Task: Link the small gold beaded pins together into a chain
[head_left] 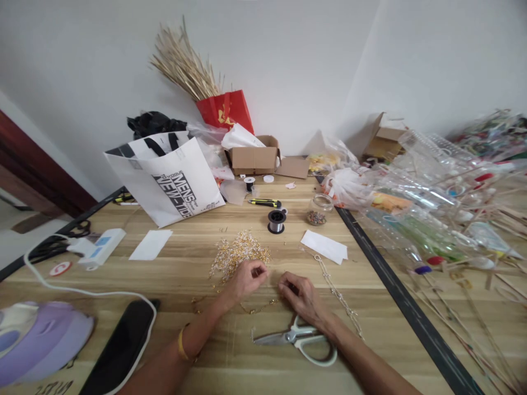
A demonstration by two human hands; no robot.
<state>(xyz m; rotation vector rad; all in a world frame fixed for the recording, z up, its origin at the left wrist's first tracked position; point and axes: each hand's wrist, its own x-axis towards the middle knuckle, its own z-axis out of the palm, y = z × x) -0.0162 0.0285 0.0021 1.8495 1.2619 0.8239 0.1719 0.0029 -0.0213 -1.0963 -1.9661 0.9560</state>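
Note:
My left hand (250, 277) is closed in a pinch at the near edge of a loose pile of gold and clear beads (236, 253). Whatever sits between its fingertips is too small to make out. Just to the right, my right hand (300, 295) is curled with thumb and fingers together, its grip partly hidden. A thin beaded strand (259, 309) lies on the wood between my forearms, one end reaching my right fingers. Below the right hand lie white-handled scissors (304, 340), blades pointing left. Another beaded chain (335, 291) stretches along the table right of that hand.
Beyond the beads stand a wire spool (276, 221), a yellow-black utility knife (264, 203) and a glass jar of beads (317, 211). A white paper bag (168, 178) and power strip (102, 249) are at left. Plastic bottles (411, 236) crowd the right; a black phone (121, 348) lies near left.

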